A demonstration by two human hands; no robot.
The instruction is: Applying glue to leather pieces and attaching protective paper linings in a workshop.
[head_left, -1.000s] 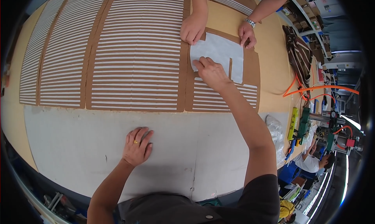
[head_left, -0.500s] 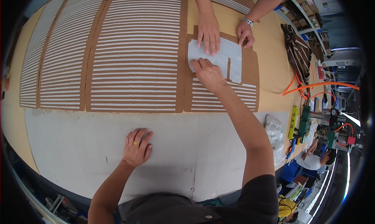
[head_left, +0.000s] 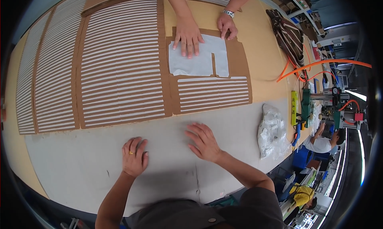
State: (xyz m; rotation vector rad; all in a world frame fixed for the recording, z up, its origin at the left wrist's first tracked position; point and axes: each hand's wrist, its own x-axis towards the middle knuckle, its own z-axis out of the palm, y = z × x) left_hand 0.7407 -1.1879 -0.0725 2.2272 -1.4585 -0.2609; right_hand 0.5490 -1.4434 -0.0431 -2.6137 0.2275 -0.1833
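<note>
My left hand (head_left: 134, 158), a ring on one finger, rests on the grey tabletop (head_left: 99, 187) with loosely bent fingers and nothing in them. My right hand (head_left: 204, 143) is over the same grey surface, fingers spread and holding nothing. Beyond it lies a thin white sheet (head_left: 191, 66) with a narrow slot, on a brown cardboard panel (head_left: 238, 61). Another person's flat hand (head_left: 187, 36) presses on this sheet, and their other hand (head_left: 227, 26), below a metal watch, touches its far right corner. White strips (head_left: 213, 94) run across the panel's near part.
Several larger cardboard panels with white strips (head_left: 121, 61) cover the left side. A clear plastic bag (head_left: 272, 131) lies at the right, near a yellow-green bar (head_left: 294, 108). Orange hoses (head_left: 319, 63) and a dark striped bag (head_left: 285, 33) are farther right. People sit beyond.
My right hand has left the white sheet and come back toward me over the grey tabletop. My left hand stays on the tabletop. The view has shifted; the other person's hands remain at the sheet.
</note>
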